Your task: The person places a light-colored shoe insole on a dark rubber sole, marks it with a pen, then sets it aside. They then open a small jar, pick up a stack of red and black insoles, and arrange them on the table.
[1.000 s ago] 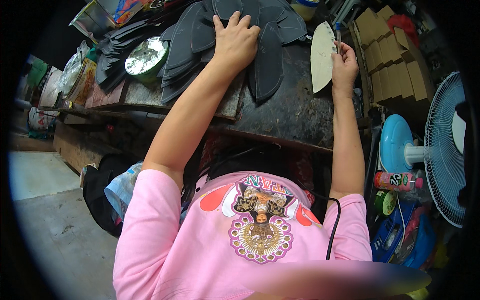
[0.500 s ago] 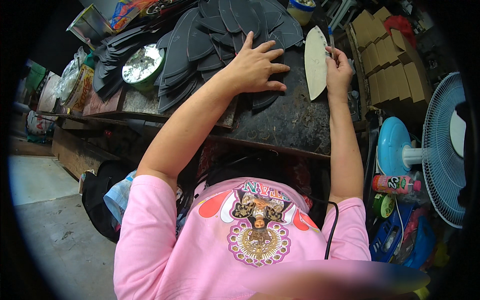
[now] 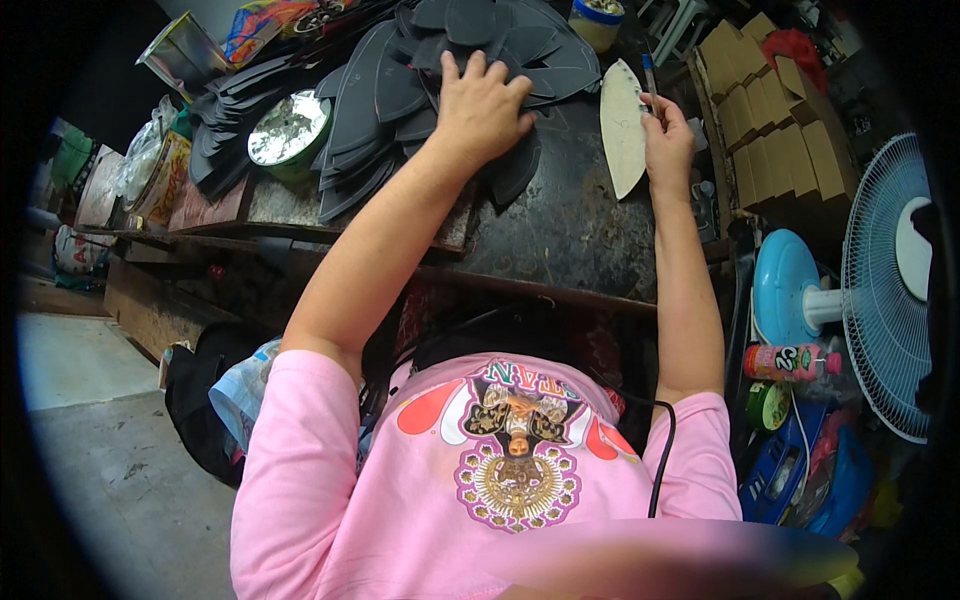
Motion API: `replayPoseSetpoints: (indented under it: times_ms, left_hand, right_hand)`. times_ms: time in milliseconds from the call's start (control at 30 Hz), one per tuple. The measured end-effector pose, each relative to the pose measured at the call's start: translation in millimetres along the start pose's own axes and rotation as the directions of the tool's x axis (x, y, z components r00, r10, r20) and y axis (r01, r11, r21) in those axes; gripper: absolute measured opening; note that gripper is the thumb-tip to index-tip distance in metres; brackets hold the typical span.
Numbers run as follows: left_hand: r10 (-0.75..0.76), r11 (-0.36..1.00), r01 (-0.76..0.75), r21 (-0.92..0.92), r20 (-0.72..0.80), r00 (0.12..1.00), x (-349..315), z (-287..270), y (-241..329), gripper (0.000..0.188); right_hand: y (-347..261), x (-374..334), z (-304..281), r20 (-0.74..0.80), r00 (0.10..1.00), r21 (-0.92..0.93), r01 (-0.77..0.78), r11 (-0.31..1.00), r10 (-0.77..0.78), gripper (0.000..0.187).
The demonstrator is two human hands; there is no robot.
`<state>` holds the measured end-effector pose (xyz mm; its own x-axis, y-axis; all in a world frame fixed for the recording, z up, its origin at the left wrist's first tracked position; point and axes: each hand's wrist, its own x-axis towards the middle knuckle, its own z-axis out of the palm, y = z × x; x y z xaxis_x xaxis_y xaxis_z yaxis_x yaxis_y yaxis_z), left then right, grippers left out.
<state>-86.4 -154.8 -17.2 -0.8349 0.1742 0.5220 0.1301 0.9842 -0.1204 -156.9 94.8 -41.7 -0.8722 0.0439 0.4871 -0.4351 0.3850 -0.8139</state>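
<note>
My left hand (image 3: 482,108) rests on a spread pile of black leaf-shaped sheet pieces (image 3: 375,85), fingers apart and slightly bent. Pale outlines are drawn on several of them. Over at the right, my right hand (image 3: 668,150) is closed around a pen (image 3: 648,72) with a blue end that points away from me. The thumb and fingertips of that hand also meet the edge of a pale, pointed-oval template (image 3: 622,135), which stands lengthwise beside them. Part of the pen is hidden by the fingers.
The dark worktable (image 3: 565,225) has a worn surface. On it are a round green tin (image 3: 290,130), another stack of black pieces (image 3: 215,125) and a blue-rimmed tub (image 3: 597,22). Brown cardboard boxes (image 3: 785,125) and a fan (image 3: 890,290) stand at the right.
My left hand has shifted left and a little away over the pile, its fingers more bent. Black pieces beneath it have moved. My right hand keeps the pen and template nearly in place.
</note>
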Motion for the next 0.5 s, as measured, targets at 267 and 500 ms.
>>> replayPoseSetpoints:
  times_ms: [267,500]
  left_hand:
    - [-0.002,1.000,0.002,-0.007,-0.024,1.000,-0.7,4.7,-5.9,0.037]
    - [-0.004,0.988,-0.064,0.143,0.429,0.903,26.8,-26.9,-2.8,0.050]
  right_hand:
    - [9.6,3.2,1.9,0.050,0.999,-0.203,-0.004,0.979,0.014,0.027]
    - [7.9,1.9,3.4,0.015,0.997,-0.199,0.078,0.977,-0.076,0.025]
